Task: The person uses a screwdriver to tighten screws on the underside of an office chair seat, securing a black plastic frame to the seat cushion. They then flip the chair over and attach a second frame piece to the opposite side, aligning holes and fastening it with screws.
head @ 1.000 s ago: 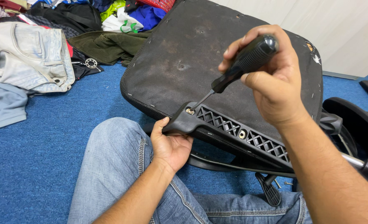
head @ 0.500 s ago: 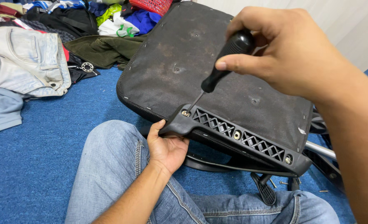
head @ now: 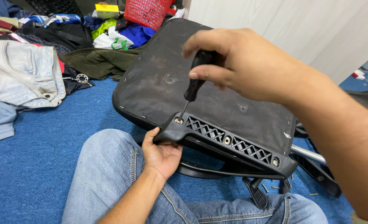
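An upturned black office chair seat (head: 171, 83) rests across my lap, its fabric underside facing up. A black plastic bracket (head: 229, 143) with lattice cut-outs and three screw holes runs along its near edge. My right hand (head: 242, 62) grips a black-handled screwdriver (head: 194, 85), whose tip sits in the leftmost screw (head: 178, 120) of the bracket. My left hand (head: 161, 153) holds the bracket's left end from below, thumb on its edge.
Piles of clothes, including light jeans (head: 22, 74) and a dark green garment (head: 96, 62), lie on the blue carpet (head: 34, 166) at the left. A red plastic basket (head: 146, 12) stands at the back. Loose screws (head: 271, 188) and chair levers (head: 256, 195) lie under the seat.
My right hand has shifted over the screwdriver handle, fingers turning on it, while the tip stays in the left screw. The view has drawn closer. My left hand keeps its hold.
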